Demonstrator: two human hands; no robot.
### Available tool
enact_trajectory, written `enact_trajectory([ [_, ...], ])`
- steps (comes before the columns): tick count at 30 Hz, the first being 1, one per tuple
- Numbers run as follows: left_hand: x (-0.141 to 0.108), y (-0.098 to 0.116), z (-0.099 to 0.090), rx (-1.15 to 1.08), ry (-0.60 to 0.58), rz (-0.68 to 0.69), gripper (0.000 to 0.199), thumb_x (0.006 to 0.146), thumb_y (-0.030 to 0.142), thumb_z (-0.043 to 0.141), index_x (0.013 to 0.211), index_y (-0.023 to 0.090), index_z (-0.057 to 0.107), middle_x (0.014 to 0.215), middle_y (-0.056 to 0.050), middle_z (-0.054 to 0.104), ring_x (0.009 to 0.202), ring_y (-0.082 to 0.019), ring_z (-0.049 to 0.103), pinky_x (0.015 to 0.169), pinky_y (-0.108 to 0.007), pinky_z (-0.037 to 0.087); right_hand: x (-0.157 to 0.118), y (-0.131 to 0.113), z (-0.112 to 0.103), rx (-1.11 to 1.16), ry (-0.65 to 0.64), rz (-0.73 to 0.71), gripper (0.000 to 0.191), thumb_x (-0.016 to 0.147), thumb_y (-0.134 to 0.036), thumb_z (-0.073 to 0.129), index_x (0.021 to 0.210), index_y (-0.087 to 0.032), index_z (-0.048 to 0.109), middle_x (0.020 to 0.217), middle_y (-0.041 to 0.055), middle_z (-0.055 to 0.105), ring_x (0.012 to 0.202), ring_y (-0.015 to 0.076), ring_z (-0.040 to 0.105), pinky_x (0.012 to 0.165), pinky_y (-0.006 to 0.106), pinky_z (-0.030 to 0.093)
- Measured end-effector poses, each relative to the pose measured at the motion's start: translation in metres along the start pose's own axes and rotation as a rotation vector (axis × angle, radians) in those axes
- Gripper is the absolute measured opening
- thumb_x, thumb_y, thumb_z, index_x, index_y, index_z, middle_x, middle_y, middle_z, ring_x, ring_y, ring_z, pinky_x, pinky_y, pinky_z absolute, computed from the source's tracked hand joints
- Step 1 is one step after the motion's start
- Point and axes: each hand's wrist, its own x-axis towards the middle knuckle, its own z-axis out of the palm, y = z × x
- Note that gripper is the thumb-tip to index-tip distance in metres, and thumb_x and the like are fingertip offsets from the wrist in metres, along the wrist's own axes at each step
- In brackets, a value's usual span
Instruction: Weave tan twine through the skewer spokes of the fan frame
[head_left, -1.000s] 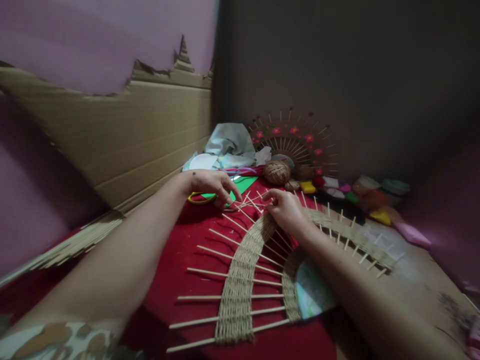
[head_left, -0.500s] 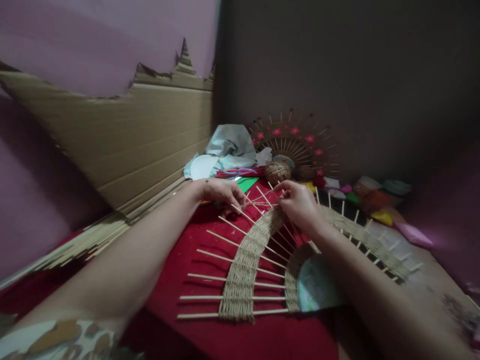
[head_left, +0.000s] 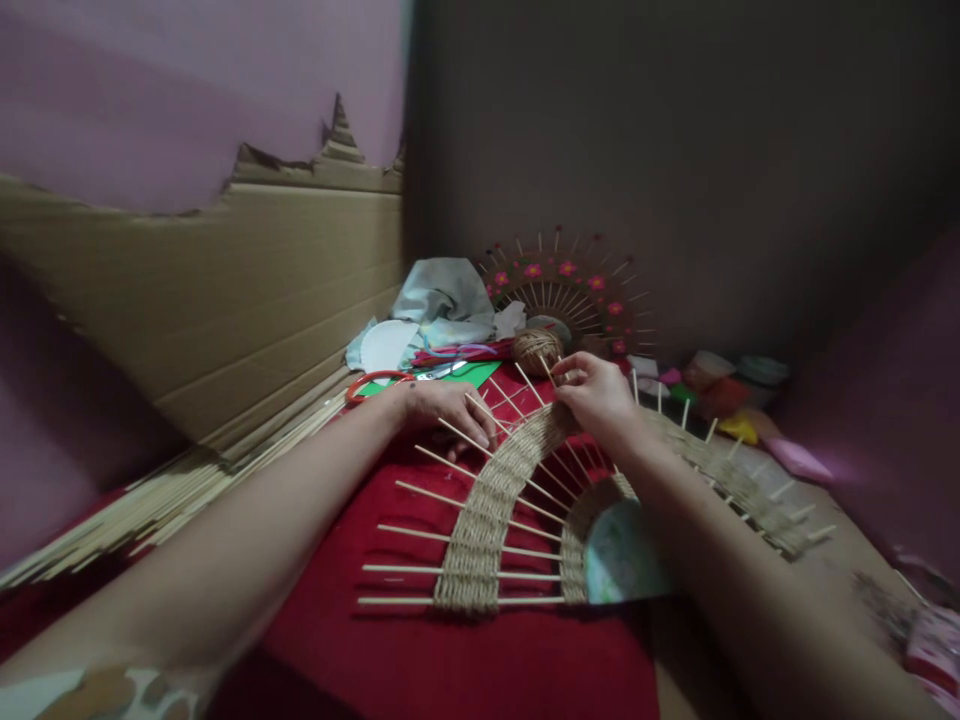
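A half-round fan frame of thin sticks, with a woven twine band [head_left: 474, 535], lies on red cloth [head_left: 337, 640]. A smaller woven band runs round its pale green half-disc [head_left: 624, 555]. My left hand [head_left: 454, 412] rests low by the upper left stick ends, its fingers bent and apart, partly behind the sticks. At the top end of the band, my right hand [head_left: 592, 392] has thumb and forefinger pinched near a stick tip; whatever lies between them is too small to make out.
Behind the hands are a twine ball [head_left: 536, 348], orange-handled scissors [head_left: 375, 382] and a flowered fan [head_left: 566, 270]. Loose sticks [head_left: 172, 490] lie left beside cardboard [head_left: 300, 260]. Another woven piece [head_left: 750, 490] and coloured packets [head_left: 799, 458] are at right.
My left hand has lowered towards the cloth, and the strands stretched between my hands no longer show. The view has shifted, uncovering the scissors.
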Motion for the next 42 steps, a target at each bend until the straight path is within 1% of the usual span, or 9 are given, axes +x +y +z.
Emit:
enact_trajectory([
  [5,0.003,-0.003,0.0,-0.065,-0.059,0.041,0.021,0.07,0.023,0.068,0.088,0.013,0.07,0.066,-0.005,0.069,0.05,-0.012,0.062,0.046,-0.018,0.048,0.001,0.003,0.001,-0.011,0.043,0.047,0.025,0.059,-0.011,0.05,0.077,-0.019,0.065,0.062,0.0,0.059,0.058,0.0136,0.053,0.054,0.024,0.037],
  [9,0.001,-0.005,0.002,-0.186,-0.049,0.042,0.027,0.076,0.022,0.062,0.1,0.01,0.066,0.071,-0.009,0.07,0.048,-0.012,0.062,0.042,-0.017,0.045,0.001,0.006,0.0,-0.043,0.018,0.078,0.024,0.059,-0.011,0.05,0.076,-0.018,0.065,0.062,0.0007,0.06,0.057,0.0136,0.053,0.053,0.024,0.036],
  [14,-0.001,-0.006,0.002,-0.259,-0.077,0.047,0.027,0.079,0.019,0.058,0.103,0.011,0.065,0.074,-0.01,0.07,0.053,-0.013,0.063,0.049,-0.022,0.049,0.002,0.012,0.002,-0.121,0.015,0.086,0.026,0.06,-0.011,0.049,0.078,-0.018,0.066,0.068,0.0022,0.062,0.06,0.014,0.054,0.055,0.024,0.037],
  [18,-0.004,-0.004,0.0,-0.192,-0.05,0.006,0.026,0.076,0.02,0.06,0.101,0.013,0.066,0.07,-0.007,0.068,0.052,-0.013,0.061,0.046,-0.021,0.046,0.003,0.013,0.003,-0.137,0.002,0.094,0.026,0.061,-0.009,0.049,0.079,-0.018,0.067,0.069,0.0029,0.063,0.06,0.0136,0.054,0.056,0.024,0.038],
  [22,-0.01,0.002,-0.004,-0.074,0.037,-0.018,0.021,0.074,0.025,0.064,0.091,0.014,0.07,0.058,-0.003,0.063,0.047,-0.009,0.054,0.042,-0.017,0.038,0.003,0.014,0.003,-0.182,-0.012,0.102,0.027,0.061,-0.009,0.05,0.079,-0.019,0.067,0.07,0.0027,0.063,0.063,0.0142,0.055,0.056,0.023,0.037],
  [26,-0.015,0.004,-0.01,-0.001,0.139,-0.009,0.016,0.069,0.025,0.068,0.08,0.015,0.072,0.055,-0.002,0.061,0.046,-0.008,0.05,0.042,-0.017,0.036,0.004,0.016,0.002,-0.219,-0.013,0.126,0.026,0.062,-0.011,0.051,0.081,-0.02,0.068,0.072,0.0032,0.064,0.065,0.0151,0.056,0.056,0.023,0.037],
  [32,-0.018,0.002,-0.014,0.066,0.16,-0.068,0.021,0.066,0.027,0.07,0.084,0.017,0.071,0.06,-0.001,0.063,0.047,-0.01,0.052,0.043,-0.019,0.041,0.005,0.018,0.0,-0.259,-0.004,0.146,0.025,0.063,-0.012,0.052,0.08,-0.02,0.068,0.074,0.0036,0.066,0.07,0.0166,0.058,0.058,0.024,0.037],
  [37,-0.021,0.001,-0.018,0.127,0.239,-0.071,0.023,0.066,0.027,0.071,0.087,0.017,0.07,0.058,-0.002,0.064,0.038,-0.007,0.046,0.035,-0.017,0.033,0.005,0.019,-0.001,-0.269,0.006,0.166,0.025,0.064,-0.013,0.051,0.081,-0.02,0.068,0.072,0.0037,0.066,0.068,0.0163,0.058,0.058,0.024,0.038],
  [42,-0.026,0.004,-0.019,0.081,0.179,-0.049,0.028,0.073,0.029,0.065,0.099,0.017,0.067,0.061,-0.004,0.067,0.041,-0.009,0.051,0.037,-0.017,0.035,0.005,0.021,-0.002,-0.281,0.017,0.158,0.024,0.063,-0.012,0.052,0.08,-0.02,0.068,0.073,0.0035,0.066,0.069,0.0168,0.058,0.059,0.025,0.038],
])
